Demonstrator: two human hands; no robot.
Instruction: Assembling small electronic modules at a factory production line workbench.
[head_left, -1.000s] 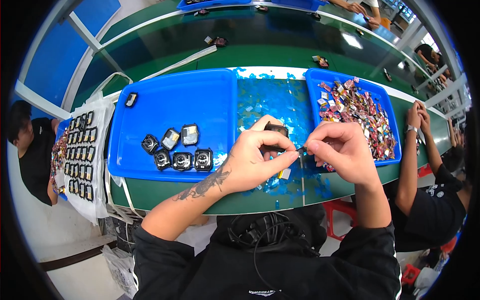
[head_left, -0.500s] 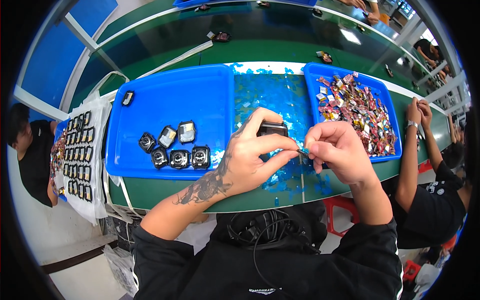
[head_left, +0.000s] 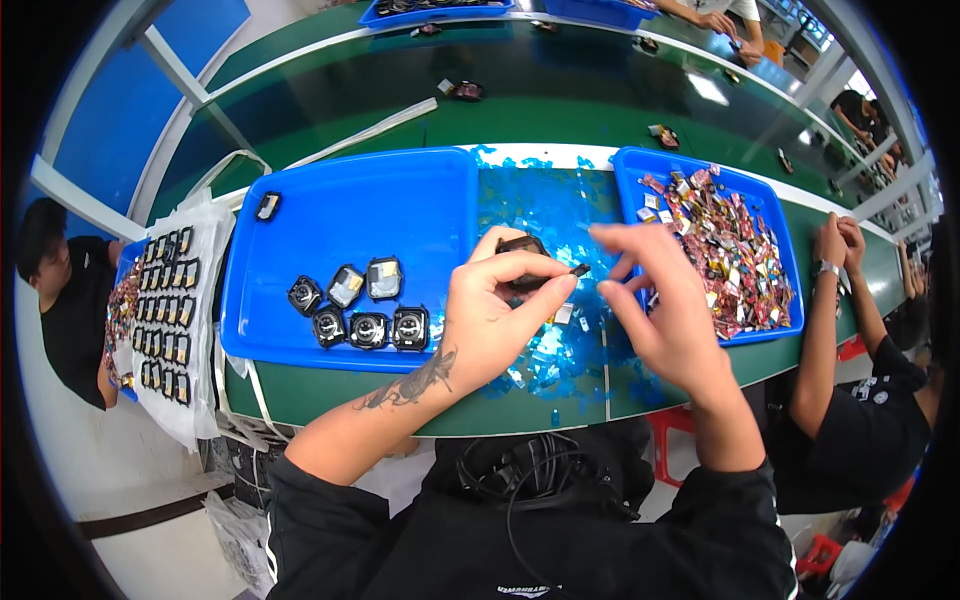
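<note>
My left hand is closed around a black watch case, partly hidden by the fingers. Between its thumb and forefinger sticks out a small dark piece, too small to name. To the right, my right hand is raised over the bench with its fingers apart and nothing visible in them. Thin blue film scraps litter the green bench below both hands. In the blue tray at left lie several black watch cases, some with round dark backs up, others showing a silvery, pale-yellow inside.
A second blue tray at right holds a heap of small wrapped parts. Far left, rows of watch units lie on a white sheet. Beyond the white ledge runs a green conveyor with scattered parts. Co-workers sit at both sides.
My right hand has let go of the small piece and drawn back, its fingers spreading. My left hand keeps its hold. The view has shifted slightly, and blue trays now show more at the far edge.
</note>
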